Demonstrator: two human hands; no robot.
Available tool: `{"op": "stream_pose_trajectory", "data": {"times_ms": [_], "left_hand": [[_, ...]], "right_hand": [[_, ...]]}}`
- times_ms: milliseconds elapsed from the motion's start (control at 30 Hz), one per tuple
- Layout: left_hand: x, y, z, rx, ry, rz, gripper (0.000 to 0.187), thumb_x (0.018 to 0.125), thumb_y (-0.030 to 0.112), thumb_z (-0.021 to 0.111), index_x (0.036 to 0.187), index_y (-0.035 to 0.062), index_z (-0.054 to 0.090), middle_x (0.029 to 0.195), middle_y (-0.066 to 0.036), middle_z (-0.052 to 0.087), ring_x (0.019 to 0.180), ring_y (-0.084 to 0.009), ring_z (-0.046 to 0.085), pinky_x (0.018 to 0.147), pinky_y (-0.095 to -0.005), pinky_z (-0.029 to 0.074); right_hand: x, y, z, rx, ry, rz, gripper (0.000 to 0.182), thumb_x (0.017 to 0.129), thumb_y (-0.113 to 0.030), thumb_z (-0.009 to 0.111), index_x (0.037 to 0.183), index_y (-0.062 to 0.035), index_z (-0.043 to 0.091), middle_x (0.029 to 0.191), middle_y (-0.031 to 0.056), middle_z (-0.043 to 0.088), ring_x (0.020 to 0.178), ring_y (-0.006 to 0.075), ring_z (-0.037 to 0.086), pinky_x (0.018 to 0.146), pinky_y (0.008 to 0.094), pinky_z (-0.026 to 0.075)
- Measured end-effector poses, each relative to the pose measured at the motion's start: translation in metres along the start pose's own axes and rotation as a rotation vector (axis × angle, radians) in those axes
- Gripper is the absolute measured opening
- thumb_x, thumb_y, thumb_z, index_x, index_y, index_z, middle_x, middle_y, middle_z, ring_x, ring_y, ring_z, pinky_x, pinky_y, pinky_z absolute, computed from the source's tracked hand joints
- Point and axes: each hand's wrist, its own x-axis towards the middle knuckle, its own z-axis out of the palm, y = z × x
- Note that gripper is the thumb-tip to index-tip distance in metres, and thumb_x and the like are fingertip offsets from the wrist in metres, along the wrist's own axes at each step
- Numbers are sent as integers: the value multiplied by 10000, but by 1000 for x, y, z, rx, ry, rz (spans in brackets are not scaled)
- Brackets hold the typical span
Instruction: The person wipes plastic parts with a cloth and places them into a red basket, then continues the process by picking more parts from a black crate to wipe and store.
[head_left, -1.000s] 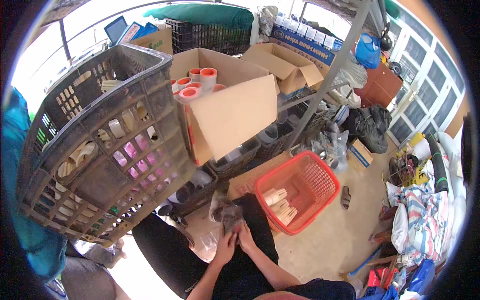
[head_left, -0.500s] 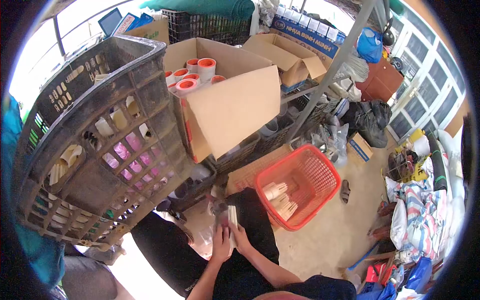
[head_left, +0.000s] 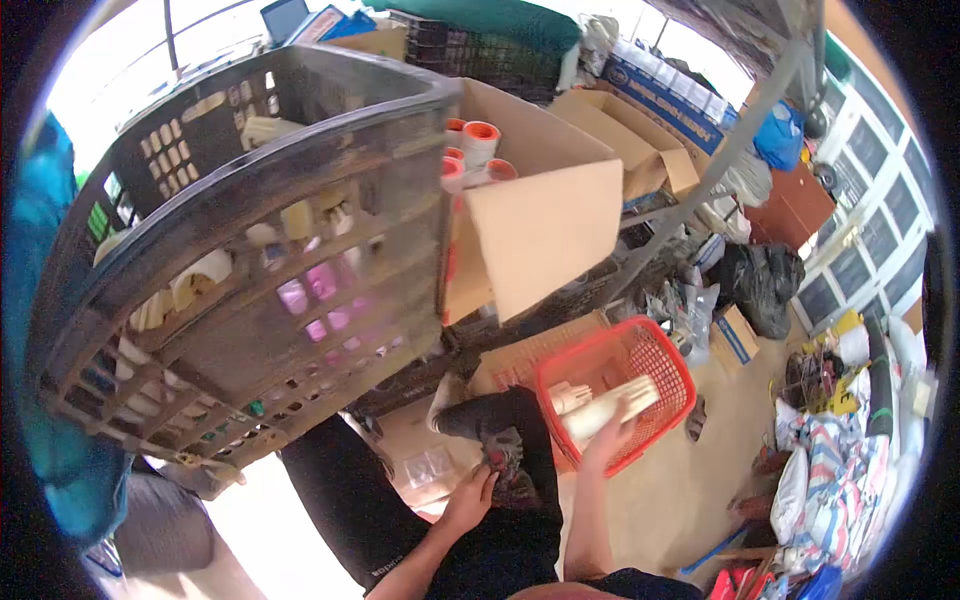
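My right hand (head_left: 609, 432) is blurred inside the red plastic basket (head_left: 545, 375). Its fingers are round a cream-white bundle (head_left: 636, 391) of stick-like pieces with ridged, finger-like ends. Beside it in the basket are more cream-white pieces (head_left: 568, 398); I cannot make out exactly what they are. Over my lap, my left hand (head_left: 474, 497) is closed on a crumpled dark grey piece (head_left: 507, 462) with a reddish spot, cloth or plastic.
A big dark plastic crate (head_left: 270, 330) looms at left, close to me. An open cardboard box (head_left: 545, 235) holds orange-and-white rolls (head_left: 481, 140). Striped sacks (head_left: 835, 470) lie at right, and a sandal (head_left: 696, 418) is on the floor behind the basket.
My right hand has moved right, from my lap into the red basket, with the cream-white bundle. My left hand stays over my lap with the dark piece. The view has shifted left.
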Motion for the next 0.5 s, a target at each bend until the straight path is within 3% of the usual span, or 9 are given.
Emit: {"op": "stream_pose_trajectory", "data": {"times_ms": [33,67,133,200,267,367,433,500], "left_hand": [[0,0,3,-8,57,11,198,935,162,449,971,-28,488,921,-265,545,850,-471,515,705,-477,419],[1,-2,2,-19,94,-1,198,935,162,449,971,-28,488,921,-265,545,850,-471,515,705,-477,419],[6,-3,-1,-33,158,-21,220,943,184,436,992,-25,483,922,-263,545,870,-465,513,726,-470,424],[8,-1,-3,-37,231,-53,227,945,190,435,995,-27,482,924,-263,545,879,-465,510,733,-467,422],[6,1,-6,-41,296,-86,235,946,196,433,997,-29,480,926,-262,545,888,-464,507,741,-463,419],[1,3,-11,-87,319,-128,246,944,202,437,968,-39,483,890,-263,544,871,-469,506,745,-454,419],[-1,2,-12,-81,316,-204,263,934,207,455,966,-49,502,907,-278,555,907,-472,510,768,-434,423],[2,-21,-1,-83,346,-161,278,927,211,467,992,-56,513,939,-286,559,935,-468,511,786,-428,425]], "right_hand": [[33,6,-5,-95,-12,-29,660,856,-332,612,1314,79,374,1222,187,520,1057,264,539,886,353,454],[57,12,-8,-101,-52,-32,660,856,-332,612,1314,79,374,1222,187,520,1057,264,539,886,353,454],[96,29,-17,-751,-96,48,730,834,-411,614,1309,88,371,1195,223,539,1035,323,560,893,392,452],[132,77,-34,-1386,-259,97,666,807,-464,615,1214,47,486,1138,239,571,1002,357,583,866,441,463],[152,130,-52,-1717,-487,170,598,816,-465,590,1195,-8,517,1137,210,581,1019,335,583,865,435,467],[176,202,-82,-1798,-728,319,506,829,-467,551,1167,-91,564,1137,168,596,1044,303,582,864,426,473],[202,251,-109,-1759,-816,417,453,837,-468,525,1148,-146,595,1137,139,607,1062,282,582,864,420,477],[233,301,-139,-1676,-867,494,410,846,-470,499,1129,-201,626,1137,111,617,1079,260,582,863,414,481]]}}
